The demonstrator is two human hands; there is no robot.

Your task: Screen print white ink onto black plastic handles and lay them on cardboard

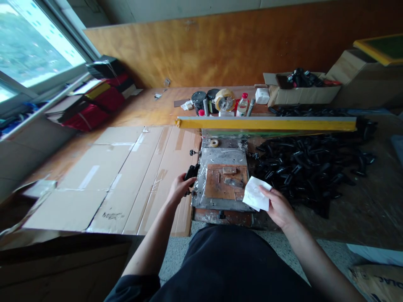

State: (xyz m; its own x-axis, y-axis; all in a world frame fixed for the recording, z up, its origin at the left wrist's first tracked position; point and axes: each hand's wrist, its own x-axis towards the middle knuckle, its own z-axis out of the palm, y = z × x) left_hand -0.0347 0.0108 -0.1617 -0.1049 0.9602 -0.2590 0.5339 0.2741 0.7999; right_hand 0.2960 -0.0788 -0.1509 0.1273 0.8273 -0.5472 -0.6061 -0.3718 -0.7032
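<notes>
My left hand (181, 186) is closed on a small black plastic part (191, 172), just left of a metal base plate (226, 155). In my right hand (278, 205) is a folded white cloth or paper (256, 193), pinched between thumb and fingers above the plate's right corner. A brown board (215, 188) lies on the plate, with small clear-taped pieces fixed on it. Behind it, a yellow-framed screen (267, 124) is raised on edge across the plate. To the right spreads a heap of black plastic parts (299, 167).
Flattened cardboard (126, 167) covers the table at left. Behind the screen stand black cans (199, 100), a tape roll (224, 100) and a red-capped bottle (242, 105). An open carton (302, 95) with black items sits at the back right. Black knobs (193, 152) stick out from the plate's sides.
</notes>
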